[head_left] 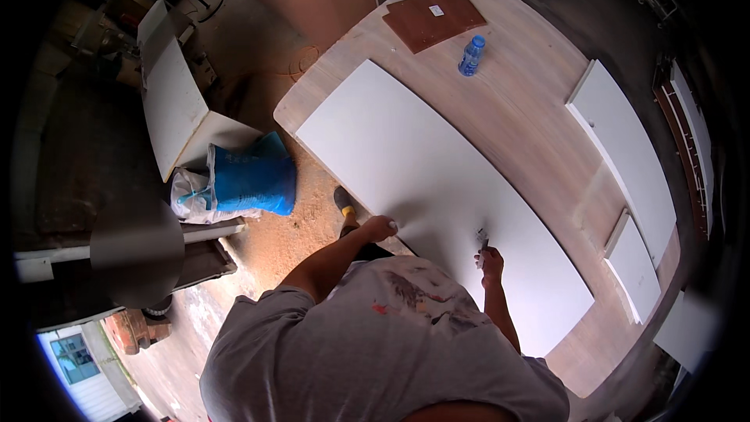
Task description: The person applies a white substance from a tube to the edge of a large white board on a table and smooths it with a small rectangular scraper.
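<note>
On the white panel: this long white board (437, 180) lies flat on the wooden worktable (516, 101), and both hands work at its near edge.
Left hand: the left hand (380, 227) presses on the near edge of the white panel, fingers bent and together; it holds nothing.
Right hand: the right hand (491, 263) is closed around a small tool (482, 239), which touches the white panel; what kind of tool it is, I cannot tell.
Beyond the white panel: a blue bottle (471, 55) stands upright, and a brown board piece (433, 18) lies further.
Risk, panel: I think the white panel could slide if the left hand loosens, because nothing else seems to fix it.
Risk, tool: the small tool could slip and scratch the white surface, or go toward the left hand.
Risk, bottle: it could fall if the white panel is pushed far.
</note>
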Demonstrator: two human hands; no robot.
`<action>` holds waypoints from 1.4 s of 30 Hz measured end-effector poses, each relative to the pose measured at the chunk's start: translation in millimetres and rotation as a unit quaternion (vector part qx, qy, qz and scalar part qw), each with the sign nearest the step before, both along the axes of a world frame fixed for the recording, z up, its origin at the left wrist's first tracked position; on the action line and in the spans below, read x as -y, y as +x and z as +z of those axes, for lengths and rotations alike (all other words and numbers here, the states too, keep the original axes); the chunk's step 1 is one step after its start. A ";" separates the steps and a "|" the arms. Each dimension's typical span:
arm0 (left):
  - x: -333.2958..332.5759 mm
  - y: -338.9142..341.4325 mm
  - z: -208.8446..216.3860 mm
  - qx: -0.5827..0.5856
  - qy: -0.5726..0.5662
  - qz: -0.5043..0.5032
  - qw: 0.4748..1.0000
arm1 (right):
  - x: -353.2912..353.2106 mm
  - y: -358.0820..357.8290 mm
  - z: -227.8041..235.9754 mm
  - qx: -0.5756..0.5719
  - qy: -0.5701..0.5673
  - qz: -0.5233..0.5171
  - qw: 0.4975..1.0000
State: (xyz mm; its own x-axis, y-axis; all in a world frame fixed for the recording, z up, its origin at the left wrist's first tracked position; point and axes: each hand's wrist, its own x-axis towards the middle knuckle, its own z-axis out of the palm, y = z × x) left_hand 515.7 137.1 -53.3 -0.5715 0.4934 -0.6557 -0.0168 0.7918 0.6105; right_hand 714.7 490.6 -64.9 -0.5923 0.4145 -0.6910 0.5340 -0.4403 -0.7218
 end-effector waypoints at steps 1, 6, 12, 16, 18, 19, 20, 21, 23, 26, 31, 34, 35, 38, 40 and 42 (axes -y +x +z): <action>-1.2 -19.2 1.1 0.062 0.042 0.002 0.997 | 13.8 -19.5 -0.3 -0.001 0.019 -0.004 1.000; 85.9 -113.5 25.5 0.152 0.065 0.029 0.986 | 148.0 -136.4 23.2 0.103 0.002 -0.034 0.994; 272.3 -229.8 -28.7 0.087 -0.064 -0.028 0.994 | 254.3 -285.5 93.2 0.026 0.000 -0.027 0.999; 435.7 -325.7 -28.6 -0.244 -0.123 -0.387 0.881 | 304.8 -391.3 107.8 -0.039 0.005 -0.054 0.998; 453.3 -352.9 -26.5 0.095 -0.060 0.021 0.994 | 320.1 -434.1 100.8 -0.022 0.047 -0.051 0.997; 465.1 -371.0 -15.2 0.223 -0.017 0.163 0.961 | 330.4 -451.8 96.8 -0.013 0.040 -0.043 0.998; 469.8 -404.5 2.5 0.331 0.030 0.298 0.895 | 332.5 -482.4 94.8 -0.019 0.034 -0.036 0.999; 422.8 -383.7 21.1 0.135 -0.085 0.241 0.957 | 317.3 -476.3 69.7 0.012 0.042 -0.059 0.997; 388.1 -396.3 61.4 0.105 -0.032 0.247 0.963 | 331.5 -487.0 45.5 0.019 0.008 -0.084 0.996; 413.6 -449.1 75.0 0.002 -0.065 0.106 0.992 | 378.0 -567.5 59.9 -0.021 -0.020 -0.102 0.994; 405.2 -564.0 15.5 -0.037 -0.048 -0.029 0.998 | 381.5 -652.8 92.6 -0.114 -0.011 -0.222 0.968; 425.0 -664.0 -3.8 -0.058 -0.014 -0.151 0.987 | 400.6 -707.2 146.5 -0.222 -0.006 -0.276 0.935; 417.7 -681.6 8.6 -0.021 -0.069 -0.172 0.983 | 416.6 -700.3 154.4 -0.216 -0.014 -0.322 0.922; 425.2 -778.5 23.4 0.019 -0.184 -0.237 0.954 | 448.1 -701.9 200.1 -0.249 -0.009 -0.379 0.891; 430.4 -847.4 13.8 0.039 -0.298 -0.188 0.935 | 464.6 -706.6 227.7 -0.275 0.013 -0.364 0.890; 430.5 -884.0 13.9 -0.004 -0.257 -0.153 0.954 | 485.9 -699.0 236.2 -0.243 0.054 -0.390 0.887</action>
State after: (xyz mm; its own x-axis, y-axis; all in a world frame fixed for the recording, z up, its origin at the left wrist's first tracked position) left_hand -368.3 -293.4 -39.4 -0.4580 0.2516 -0.8526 0.2657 0.9540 0.1387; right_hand 15.8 4.7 171.3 -0.3135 0.8768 -0.3646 -0.2870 -0.4535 -0.8438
